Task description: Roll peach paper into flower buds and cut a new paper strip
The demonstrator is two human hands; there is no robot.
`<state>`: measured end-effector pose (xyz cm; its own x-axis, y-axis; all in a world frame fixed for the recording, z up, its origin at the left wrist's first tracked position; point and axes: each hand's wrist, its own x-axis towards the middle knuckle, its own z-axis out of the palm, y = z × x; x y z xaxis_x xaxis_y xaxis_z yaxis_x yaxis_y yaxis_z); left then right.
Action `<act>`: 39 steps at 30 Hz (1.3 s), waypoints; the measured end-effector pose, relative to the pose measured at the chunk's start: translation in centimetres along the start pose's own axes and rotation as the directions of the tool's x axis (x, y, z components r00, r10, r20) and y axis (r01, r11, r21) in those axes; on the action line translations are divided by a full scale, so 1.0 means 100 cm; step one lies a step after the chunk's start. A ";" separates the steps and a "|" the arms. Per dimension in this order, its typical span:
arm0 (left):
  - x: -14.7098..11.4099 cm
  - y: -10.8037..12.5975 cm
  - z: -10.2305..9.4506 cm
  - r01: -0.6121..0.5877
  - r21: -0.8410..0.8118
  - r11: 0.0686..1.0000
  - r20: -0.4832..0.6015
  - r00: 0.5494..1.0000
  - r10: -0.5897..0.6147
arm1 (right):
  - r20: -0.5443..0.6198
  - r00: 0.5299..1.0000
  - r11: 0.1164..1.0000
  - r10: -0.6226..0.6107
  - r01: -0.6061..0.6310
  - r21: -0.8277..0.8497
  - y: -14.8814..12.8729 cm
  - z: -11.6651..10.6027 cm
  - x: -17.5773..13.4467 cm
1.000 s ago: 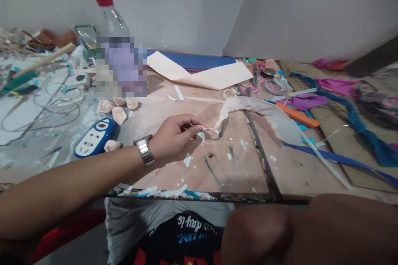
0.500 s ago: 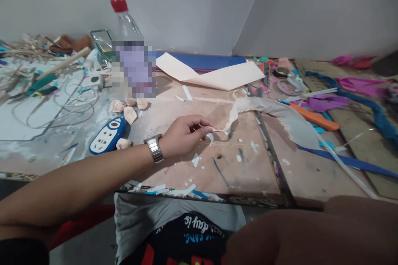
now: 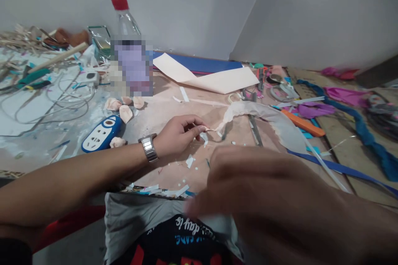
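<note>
My left hand (image 3: 178, 134), with a metal watch on the wrist, pinches the thin twisted end of a pale, translucent strip (image 3: 276, 122) between thumb and fingers. From there the strip widens and curves to the right over the table; whether it is paper or cloth I cannot tell. Large and smeared by motion, my right hand (image 3: 258, 186) is raised in front of the table's near edge, apart from the strip. Its fingers are too blurred to show whether they hold anything.
A red-capped bottle (image 3: 127, 25) stands at the back, near a folded cream sheet (image 3: 214, 80). A blue-and-white power strip (image 3: 101, 134) lies left among small pale lumps (image 3: 126, 114). An orange-handled cutter (image 3: 303, 123), tape rolls and scraps lie right; green-handled pliers (image 3: 34, 78) lie far left.
My right hand has come up and leftward from the lower right corner, over the table's near edge. The left hand keeps its pinch on the strip. The view has shifted slightly.
</note>
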<state>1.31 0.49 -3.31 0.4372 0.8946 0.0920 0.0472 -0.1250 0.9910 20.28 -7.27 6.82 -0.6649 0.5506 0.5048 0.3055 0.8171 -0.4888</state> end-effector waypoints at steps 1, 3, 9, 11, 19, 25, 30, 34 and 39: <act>0.000 0.000 -0.001 -0.015 -0.022 1.000 0.003 1.000 0.015 | 0.164 0.986 0.998 -0.022 0.013 0.054 0.014 -0.004 0.009; 0.001 -0.001 -0.001 -0.047 -0.045 0.998 0.007 0.999 0.047 | 0.041 0.999 1.000 0.002 -0.001 -0.019 0.041 -0.003 0.017; 0.003 -0.007 0.001 0.011 -0.133 0.991 -0.085 0.996 -0.023 | -0.174 0.982 0.971 0.071 -0.107 -0.212 0.104 0.028 -0.004; 0.003 -0.008 0.002 0.035 -0.163 0.986 -0.105 0.993 -0.053 | -0.164 0.984 0.971 0.069 -0.104 -0.216 0.113 0.035 -0.010; 0.000 -0.005 0.001 0.039 -0.108 0.993 -0.096 0.994 -0.049 | -0.224 0.966 0.976 0.130 -0.164 -0.142 0.115 0.038 -0.013; -0.002 -0.003 0.002 0.014 -0.038 0.999 -0.104 0.994 -0.018 | -0.284 0.950 0.983 0.132 -0.162 -0.087 0.119 0.038 -0.014; -0.003 0.000 0.000 -0.044 0.069 0.997 -0.109 0.993 0.052 | -0.248 0.959 0.984 0.137 -0.161 -0.078 0.120 0.036 -0.014; 0.004 0.009 -0.016 -0.201 0.500 0.842 -0.111 0.950 0.292 | -0.238 0.964 0.985 0.121 -0.146 -0.090 0.120 0.036 -0.014; 0.018 0.017 -0.039 -0.017 0.719 0.695 -0.249 0.927 0.279 | -0.247 0.964 0.987 0.100 -0.127 -0.097 0.120 0.035 -0.013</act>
<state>-1.29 3.59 -1.08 0.1955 0.9014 0.3863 0.6711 -0.4102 0.6175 22.42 1.17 -2.19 -0.4423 0.6544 0.6133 0.4523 0.7532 -0.4776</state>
